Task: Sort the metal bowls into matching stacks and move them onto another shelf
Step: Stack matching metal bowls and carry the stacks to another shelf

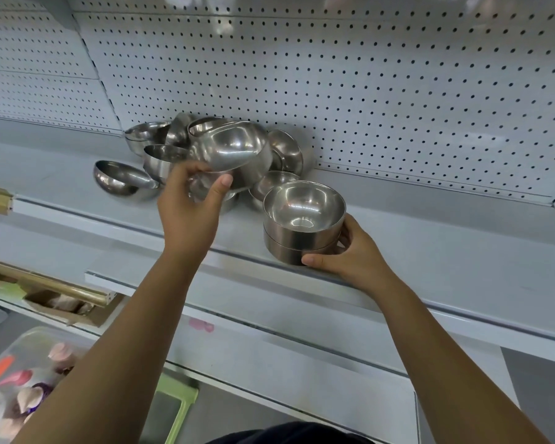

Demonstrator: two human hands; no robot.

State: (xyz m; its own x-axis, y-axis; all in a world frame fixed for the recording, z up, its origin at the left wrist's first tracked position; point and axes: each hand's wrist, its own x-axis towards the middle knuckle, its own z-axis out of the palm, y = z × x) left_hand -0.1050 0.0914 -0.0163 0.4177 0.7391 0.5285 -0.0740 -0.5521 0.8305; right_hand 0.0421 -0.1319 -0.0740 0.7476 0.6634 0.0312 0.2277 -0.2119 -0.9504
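One wide-angle camera on the person's head looks forward and down, close to a grey shelf point(430, 251), facing its pegboard back panel point(334, 91) at 12 o'clock. The metal bowls point(231, 149) sit mid-frame. The left arm point(125, 347) and right arm point(446, 347) enter from 6 o'clock.

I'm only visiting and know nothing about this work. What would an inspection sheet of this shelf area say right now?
Surface: grey shelf, backed by a pegboard wall.
Job's things: stack of two bowls upright near the front edge; tilted bowl held at the pile; loose bowls jumbled against the wall.
Clutter: nothing seen on this shelf.
Grips: left hand holds the tilted bowl from below; right hand holds the stack's side.
Cables: nothing seen.
Surroundings: lower shelves; cardboard box, clear tub of coloured items and green tray at lower left.
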